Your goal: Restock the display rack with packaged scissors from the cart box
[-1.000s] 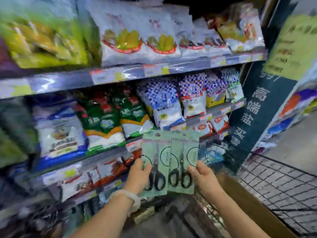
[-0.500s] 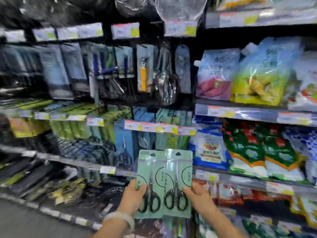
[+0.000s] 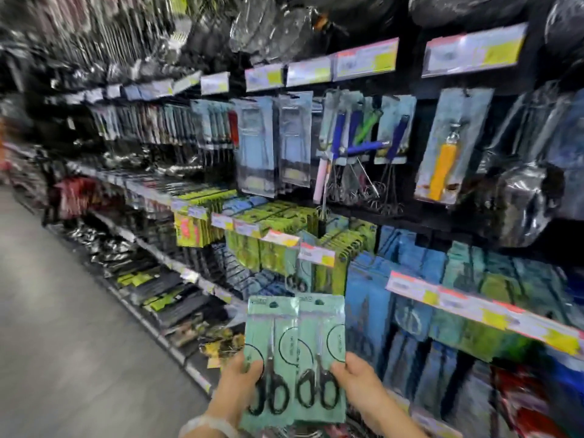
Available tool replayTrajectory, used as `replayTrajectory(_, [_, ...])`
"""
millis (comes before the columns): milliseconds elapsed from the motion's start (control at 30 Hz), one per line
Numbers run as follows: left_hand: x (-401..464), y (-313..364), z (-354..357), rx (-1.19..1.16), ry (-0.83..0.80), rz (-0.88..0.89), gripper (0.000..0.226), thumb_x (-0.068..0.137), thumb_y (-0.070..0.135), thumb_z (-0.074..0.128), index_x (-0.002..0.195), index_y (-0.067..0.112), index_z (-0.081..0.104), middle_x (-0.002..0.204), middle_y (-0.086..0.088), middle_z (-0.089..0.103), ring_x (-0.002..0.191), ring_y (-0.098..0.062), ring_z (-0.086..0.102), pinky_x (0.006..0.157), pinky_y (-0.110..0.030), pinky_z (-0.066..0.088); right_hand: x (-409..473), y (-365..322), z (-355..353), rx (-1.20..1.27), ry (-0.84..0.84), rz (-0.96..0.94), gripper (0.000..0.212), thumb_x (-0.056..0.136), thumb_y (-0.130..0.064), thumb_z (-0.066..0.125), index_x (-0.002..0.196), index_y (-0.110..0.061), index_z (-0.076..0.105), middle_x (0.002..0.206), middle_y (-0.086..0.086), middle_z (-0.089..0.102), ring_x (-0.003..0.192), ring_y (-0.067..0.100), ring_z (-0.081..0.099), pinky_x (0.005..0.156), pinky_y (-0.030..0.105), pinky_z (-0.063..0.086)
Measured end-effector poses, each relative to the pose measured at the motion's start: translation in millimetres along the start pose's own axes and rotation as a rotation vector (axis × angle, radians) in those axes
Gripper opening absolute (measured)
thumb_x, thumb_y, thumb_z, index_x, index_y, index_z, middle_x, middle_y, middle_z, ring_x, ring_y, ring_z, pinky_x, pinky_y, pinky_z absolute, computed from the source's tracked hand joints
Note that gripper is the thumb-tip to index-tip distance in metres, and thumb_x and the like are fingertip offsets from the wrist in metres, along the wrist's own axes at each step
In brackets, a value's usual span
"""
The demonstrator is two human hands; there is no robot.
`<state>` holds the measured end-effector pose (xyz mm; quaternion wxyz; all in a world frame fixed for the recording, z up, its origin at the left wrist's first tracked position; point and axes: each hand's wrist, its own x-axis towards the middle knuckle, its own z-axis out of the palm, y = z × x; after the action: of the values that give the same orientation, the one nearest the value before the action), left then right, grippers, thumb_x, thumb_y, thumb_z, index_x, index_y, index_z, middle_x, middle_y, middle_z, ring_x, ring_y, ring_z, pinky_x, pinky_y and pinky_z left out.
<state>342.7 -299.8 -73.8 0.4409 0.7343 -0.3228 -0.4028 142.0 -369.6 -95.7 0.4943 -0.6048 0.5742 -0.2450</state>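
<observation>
Two mint-green cards with black-handled scissors sit side by side in front of me, low in the frame. My left hand (image 3: pixel 239 379) grips the left scissors pack (image 3: pixel 271 352) at its lower left edge. My right hand (image 3: pixel 358 385) grips the right scissors pack (image 3: pixel 320 349) at its lower right edge. Both packs are upright and overlap slightly. Behind them rises the display rack (image 3: pixel 319 257) with hooks full of green and blue carded packs. The cart box is out of view.
Whisks, peelers and other carded kitchen tools (image 3: pixel 357 147) hang on the upper hooks. Price-tag strips (image 3: pixel 474 308) stick out from the rack's rails. The grey aisle floor (image 3: pixel 63 327) runs along the left. Low shelves (image 3: pixel 164 298) hold dark packaged goods.
The view has swung left along the aisle, from the food shelves to the utensil rack. Both hands keep the same hold on the two scissors packs.
</observation>
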Motion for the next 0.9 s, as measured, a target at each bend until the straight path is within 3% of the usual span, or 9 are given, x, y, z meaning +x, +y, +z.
replayTrajectory(133, [64,18,-21,-0.003,0.007,0.027,0.017,0.093,0.015,0.055,0.108,0.009,0.059,0.102,-0.01,0.068,0.097,-0.025,0.062,0.091,-0.031,0.046,58,-36,22,-0.02,-0.028,-0.01,0.026,0.094,-0.029,0.049,0.108,-0.009,0.058,0.105,0.006,0.063,0.097,0.016,0.058,0.077,0.025,0.041])
replayTrajectory(200, [91,22,-29,-0.021,0.0,0.019,0.015,0.093,0.014,0.055,0.105,0.006,0.058,0.102,-0.012,0.067,0.092,-0.023,0.059,0.082,-0.028,0.043,84,-48,32,0.002,-0.037,-0.003,0.019,0.094,-0.025,0.05,0.105,-0.012,0.06,0.102,0.003,0.065,0.091,0.012,0.058,0.078,0.024,0.043])
replayTrajectory(300, [123,24,-41,-0.011,-0.017,0.016,0.02,0.093,0.014,0.054,0.106,-0.001,0.057,0.091,-0.011,0.062,0.077,-0.019,0.053,0.064,-0.023,0.041,108,-65,48,-0.028,-0.03,0.022,0.01,0.094,-0.019,0.051,0.084,-0.018,0.055,0.082,-0.001,0.06,0.074,0.006,0.051,0.064,0.019,0.038])
replayTrajectory(400, [150,29,-55,0.004,-0.018,0.012,0.009,0.093,0.011,0.053,0.094,0.002,0.053,0.075,-0.004,0.055,0.064,-0.011,0.046,0.053,-0.013,0.036,135,-74,66,-0.08,-0.021,0.012,0.013,0.092,-0.018,0.053,0.079,-0.018,0.053,0.088,0.005,0.06,0.081,0.01,0.05,0.064,0.02,0.038])
replayTrajectory(533, [194,34,-71,0.042,-0.061,-0.01,0.012,0.093,0.018,0.055,0.101,0.01,0.057,0.091,-0.003,0.064,0.079,-0.013,0.055,0.07,-0.024,0.04,167,-88,83,-0.087,0.04,0.053,0.009,0.092,-0.018,0.051,0.092,-0.011,0.057,0.1,0.013,0.063,0.085,0.015,0.052,0.07,0.025,0.038])
replayTrajectory(633, [229,40,-82,0.1,-0.152,0.008,0.025,0.094,0.022,0.053,0.118,0.014,0.054,0.105,-0.003,0.064,0.085,-0.013,0.056,0.071,-0.023,0.043,185,-104,93,-0.068,0.177,0.085,0.029,0.094,-0.017,0.049,0.105,0.009,0.055,0.116,0.029,0.056,0.093,0.024,0.055,0.083,0.035,0.043])
replayTrajectory(700, [251,47,-87,0.122,-0.229,0.012,0.03,0.093,0.024,0.054,0.122,0.014,0.054,0.115,-0.006,0.064,0.094,-0.017,0.059,0.079,-0.025,0.045,192,-112,97,-0.011,0.274,0.101,0.036,0.095,-0.017,0.048,0.115,0.013,0.051,0.122,0.032,0.051,0.107,0.031,0.054,0.094,0.038,0.04])
replayTrajectory(800, [278,60,-93,0.222,-0.329,0.044,0.015,0.095,0.024,0.052,0.109,0.019,0.052,0.117,0.001,0.055,0.104,-0.011,0.048,0.086,-0.019,0.033,196,-121,106,0.145,0.398,0.137,0.019,0.096,-0.014,0.048,0.105,0.0,0.057,0.115,0.022,0.059,0.102,0.023,0.053,0.088,0.031,0.04])
replayTrajectory(900, [298,68,-96,0.269,-0.396,0.064,0.025,0.097,0.028,0.049,0.12,0.018,0.051,0.12,0.002,0.052,0.106,-0.01,0.046,0.087,-0.017,0.032,196,-130,114,0.278,0.498,0.193,0.011,0.095,-0.008,0.048,0.098,-0.007,0.059,0.114,0.023,0.06,0.095,0.022,0.053,0.075,0.03,0.043])
